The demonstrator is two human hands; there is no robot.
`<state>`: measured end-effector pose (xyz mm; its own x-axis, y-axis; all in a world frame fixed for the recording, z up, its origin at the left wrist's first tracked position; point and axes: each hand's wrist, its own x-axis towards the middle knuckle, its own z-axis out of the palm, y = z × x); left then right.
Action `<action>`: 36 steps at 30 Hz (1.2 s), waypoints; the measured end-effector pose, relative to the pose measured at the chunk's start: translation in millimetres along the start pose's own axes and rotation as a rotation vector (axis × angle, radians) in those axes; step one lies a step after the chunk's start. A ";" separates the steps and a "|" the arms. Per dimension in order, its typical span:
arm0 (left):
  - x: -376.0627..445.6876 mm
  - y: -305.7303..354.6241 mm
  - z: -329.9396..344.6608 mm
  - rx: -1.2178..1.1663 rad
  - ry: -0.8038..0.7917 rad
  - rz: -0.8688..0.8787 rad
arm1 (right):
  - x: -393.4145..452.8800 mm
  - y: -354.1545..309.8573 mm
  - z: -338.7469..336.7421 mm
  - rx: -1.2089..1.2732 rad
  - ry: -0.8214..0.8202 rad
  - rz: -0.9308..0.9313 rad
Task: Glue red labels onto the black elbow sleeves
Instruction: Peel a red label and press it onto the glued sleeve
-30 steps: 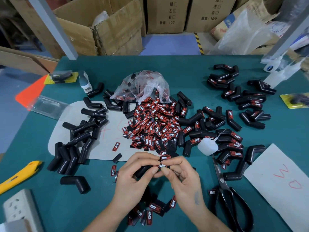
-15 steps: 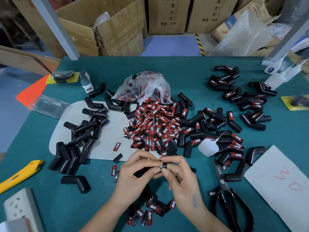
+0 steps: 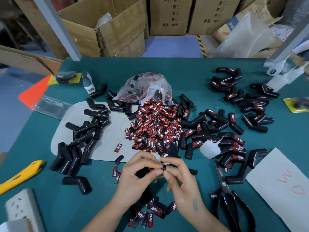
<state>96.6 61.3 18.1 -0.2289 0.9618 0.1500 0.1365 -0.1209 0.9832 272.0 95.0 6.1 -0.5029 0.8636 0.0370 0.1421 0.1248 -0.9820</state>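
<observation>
A black elbow sleeve [image 3: 143, 172] remains pinched between left hand [image 3: 138, 171] and right hand [image 3: 182, 178] fingers; the label, visible earlier, is now hidden, probably pressed on.

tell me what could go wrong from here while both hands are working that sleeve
1. Both hands, left and right, pinch the black elbow sleeve right at its end, so any wet glue could stick to the fingertips.
2. The label pile lies just beyond the hands; a loose label could stick to the sleeve.
3. The scissors lie beside the right wrist, easy to bump.
</observation>
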 end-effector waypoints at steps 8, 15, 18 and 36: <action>3.4 -1.4 -10.7 -0.069 -0.055 -0.135 | 11.2 -9.9 -3.3 0.219 0.077 0.085; 3.0 3.1 -9.1 -0.124 0.055 -0.139 | 14.3 -11.6 -7.6 0.167 0.275 0.103; -0.4 2.3 -8.2 -0.061 0.047 -0.059 | 14.5 -10.5 -5.1 0.209 0.240 0.124; -4.7 3.0 4.5 0.075 0.049 0.167 | 10.6 -14.3 0.8 0.310 0.209 0.105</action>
<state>102.5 57.5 19.9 -0.2431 0.9166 0.3173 0.2479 -0.2575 0.9339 264.0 102.0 20.4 -0.3103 0.9487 -0.0610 -0.0975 -0.0956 -0.9906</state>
